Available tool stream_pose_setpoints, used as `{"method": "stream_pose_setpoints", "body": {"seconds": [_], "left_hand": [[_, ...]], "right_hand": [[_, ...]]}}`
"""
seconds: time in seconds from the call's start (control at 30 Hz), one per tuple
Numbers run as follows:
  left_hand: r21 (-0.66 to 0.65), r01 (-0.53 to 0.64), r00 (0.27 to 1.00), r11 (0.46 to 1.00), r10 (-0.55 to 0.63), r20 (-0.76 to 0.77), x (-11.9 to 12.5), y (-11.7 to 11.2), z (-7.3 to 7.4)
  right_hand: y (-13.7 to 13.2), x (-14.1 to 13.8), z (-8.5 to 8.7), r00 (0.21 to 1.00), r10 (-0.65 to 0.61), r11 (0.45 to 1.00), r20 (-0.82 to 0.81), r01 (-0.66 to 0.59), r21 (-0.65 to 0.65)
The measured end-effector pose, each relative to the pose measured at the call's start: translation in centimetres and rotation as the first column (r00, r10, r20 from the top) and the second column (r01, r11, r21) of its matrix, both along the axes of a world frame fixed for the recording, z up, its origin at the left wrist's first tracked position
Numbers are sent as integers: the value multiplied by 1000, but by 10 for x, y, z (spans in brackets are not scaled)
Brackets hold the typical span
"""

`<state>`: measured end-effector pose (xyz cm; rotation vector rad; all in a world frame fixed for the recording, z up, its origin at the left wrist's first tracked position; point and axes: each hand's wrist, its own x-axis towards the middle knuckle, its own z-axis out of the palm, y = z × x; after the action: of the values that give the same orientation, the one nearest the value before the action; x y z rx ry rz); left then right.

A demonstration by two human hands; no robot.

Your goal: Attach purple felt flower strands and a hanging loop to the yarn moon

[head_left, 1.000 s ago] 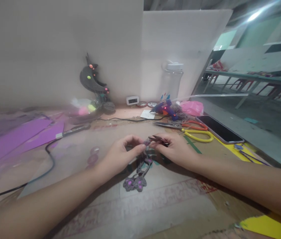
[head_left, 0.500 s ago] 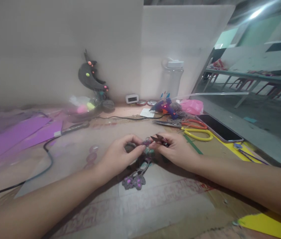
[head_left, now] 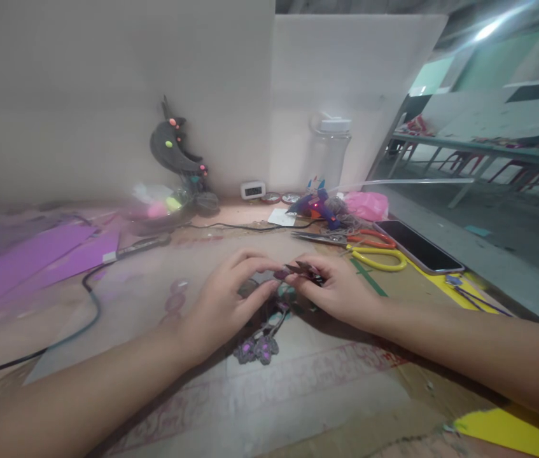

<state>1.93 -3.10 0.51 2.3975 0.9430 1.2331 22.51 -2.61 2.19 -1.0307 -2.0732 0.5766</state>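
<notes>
My right hand (head_left: 333,283) is closed around a pair of small dark scissors (head_left: 301,268), their pointed blades poking out leftward past the fingers. The same hand's thumb and fingertip pinch a small purple piece (head_left: 280,275). My left hand (head_left: 231,296) sits just left of it, thumb and index finger apart, the index fingertip close to or touching the piece. Below the hands lies grey yarn work with two crocheted grey paw shapes (head_left: 256,349) dotted purple, hanging off cords. Its upper part is partly hidden by my hands and blurred.
Orange-handled pliers (head_left: 371,238) and a yellow-handled tool (head_left: 378,259) lie right, beside a phone (head_left: 419,247). Behind are a blue glue gun (head_left: 314,205), bottle (head_left: 329,152), white clock (head_left: 252,189) and grey crescent (head_left: 171,145). Purple sheets (head_left: 35,257) and a black cable (head_left: 95,305) lie left.
My left thumb and index finger have parted from their pinch on the small purple piece. My right hand keeps the scissors in nearly the same place.
</notes>
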Motion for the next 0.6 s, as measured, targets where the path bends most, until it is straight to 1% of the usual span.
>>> {"method": "stream_pose_setpoints", "body": {"seconds": [0.33,0.4,0.5,0.53,0.6], "left_hand": [[-11,-11,1000,1000,10,-24,0,2,0],[-19,-43,999,999,42,-30,1,0,1],[-49,-141,990,989,139,-36,1,-3,2],[-51,-152,988,987,151,-39,1,-4,2],[-31,-112,993,993,111,-43,1,-3,2]], "right_hand": [[1,1,-3,1000,14,1000,15,-14,24],[2,2,-4,1000,11,1000,26,-12,25],[2,2,-4,999,1,1000,32,-2,27],[2,2,-4,1000,1,1000,29,-1,30],[2,2,-4,1000,10,1000,21,-11,27]]}}
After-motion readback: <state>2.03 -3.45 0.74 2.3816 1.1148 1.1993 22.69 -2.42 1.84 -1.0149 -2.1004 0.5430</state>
